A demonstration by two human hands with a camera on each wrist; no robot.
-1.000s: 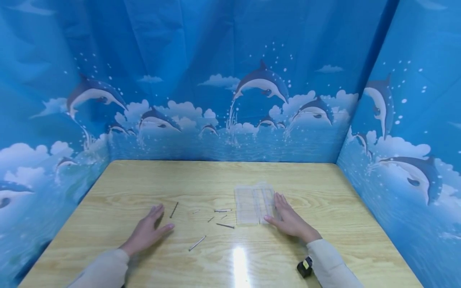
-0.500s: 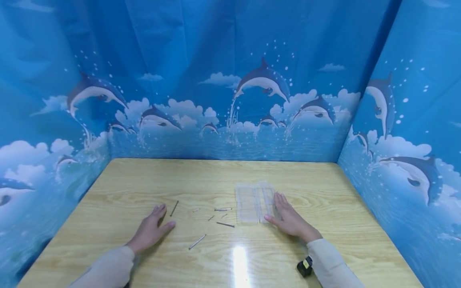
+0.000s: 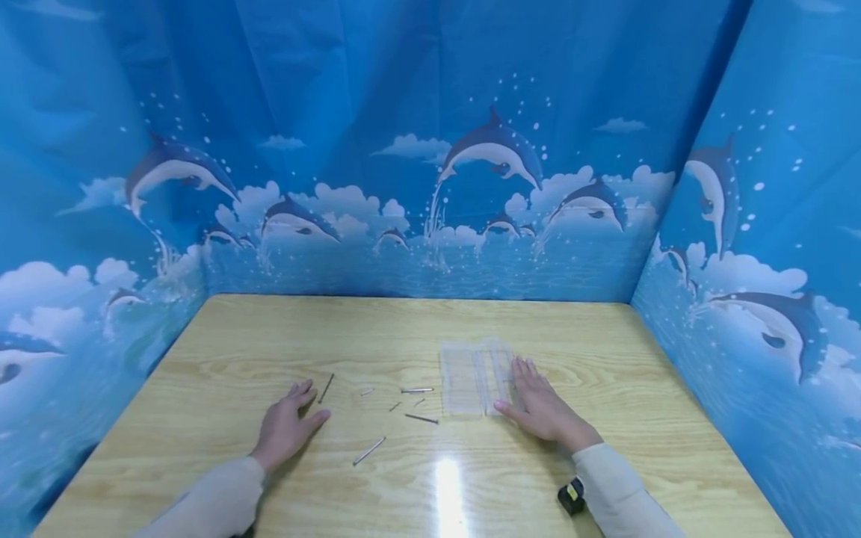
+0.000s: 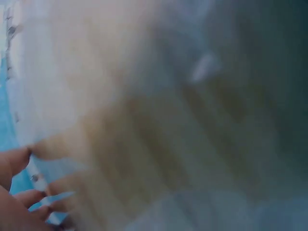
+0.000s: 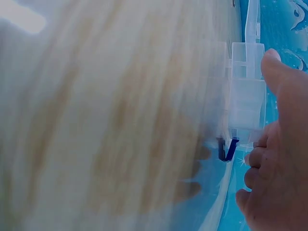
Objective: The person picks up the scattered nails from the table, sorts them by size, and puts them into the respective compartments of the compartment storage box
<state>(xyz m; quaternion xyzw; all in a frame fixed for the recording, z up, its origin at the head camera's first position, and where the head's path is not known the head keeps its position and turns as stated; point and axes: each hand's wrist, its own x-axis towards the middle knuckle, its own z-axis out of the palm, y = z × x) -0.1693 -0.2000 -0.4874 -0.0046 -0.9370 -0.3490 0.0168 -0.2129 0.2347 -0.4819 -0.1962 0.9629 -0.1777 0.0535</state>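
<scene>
Two hands lie flat on a pale wood counter walled in by blue dolphin-print sheeting. The right hand rests palm down with its fingers straight and relaxed, its grip apart and holding nothing; the fingertips and thumb touch the near right edge of a clear plastic compartment box, which sits just off the hand's left side. In the right wrist view the same box shows beside the thumb, though that picture is heavily blurred. The left hand also lies palm down, fingers loosely spread, its grip apart and empty. Several thin metal nails are scattered on the counter between the two hands: a dark one just beyond the left fingertips, a long one to that hand's right, and others nearer the box. A small black object with a yellow mark sits beside the right sleeve. The left wrist view is too blurred to read.
</scene>
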